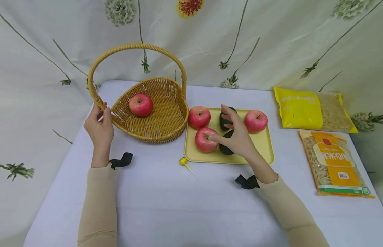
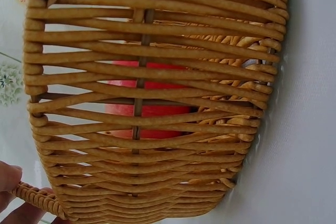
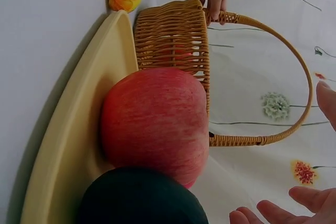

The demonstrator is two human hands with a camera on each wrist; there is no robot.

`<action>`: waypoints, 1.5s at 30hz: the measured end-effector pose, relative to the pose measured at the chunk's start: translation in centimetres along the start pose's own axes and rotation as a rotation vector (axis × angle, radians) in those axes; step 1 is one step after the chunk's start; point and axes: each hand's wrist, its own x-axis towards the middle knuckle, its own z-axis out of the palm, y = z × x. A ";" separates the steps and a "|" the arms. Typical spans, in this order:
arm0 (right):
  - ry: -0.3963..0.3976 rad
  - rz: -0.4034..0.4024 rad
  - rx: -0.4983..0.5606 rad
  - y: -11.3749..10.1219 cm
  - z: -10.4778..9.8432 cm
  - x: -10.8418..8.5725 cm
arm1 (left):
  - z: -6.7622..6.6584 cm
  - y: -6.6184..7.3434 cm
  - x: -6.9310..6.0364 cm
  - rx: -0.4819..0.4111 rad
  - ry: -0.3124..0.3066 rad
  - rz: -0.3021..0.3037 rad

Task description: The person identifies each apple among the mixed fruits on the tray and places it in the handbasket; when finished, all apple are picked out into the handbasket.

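Note:
At the left, my left hand point(image 1: 100, 128) grips the lower end of the handle of a wicker basket point(image 1: 160, 115). One red apple point(image 1: 140, 105) lies inside the basket; the left wrist view shows it through the weave. My right hand point(image 1: 238, 137) hovers over a yellow tray point(image 1: 262, 151) with its fingers spread, holding nothing. Under and beside it are two dark avocados point(image 1: 225, 148), partly hidden by the fingers. An apple point(image 1: 205, 141) sits by the thumb, a second apple point(image 1: 199, 117) behind it, and a third apple point(image 1: 255, 121) at the tray's right.
A yellow-wrapped lollipop point(image 1: 183, 161) lies in front of the tray. To the right are a yellow pasta bag point(image 1: 302, 109) and an orange-labelled bag point(image 1: 336, 164). A flowered cloth point(image 1: 204, 61) hangs behind the white table point(image 1: 179, 212).

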 end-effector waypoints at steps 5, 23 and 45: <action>0.029 -0.014 -0.001 0.6 0.0 0.0 | 0.0 0.0 -0.1 -0.006 0.006 0.006; -0.049 0.010 -0.025 2.8 1.2 0.4 | 0.1 -0.1 0.0 0.000 0.004 0.006; -0.125 0.030 -0.167 2.8 1.6 0.2 | 0.1 -0.1 0.0 0.006 0.002 -0.004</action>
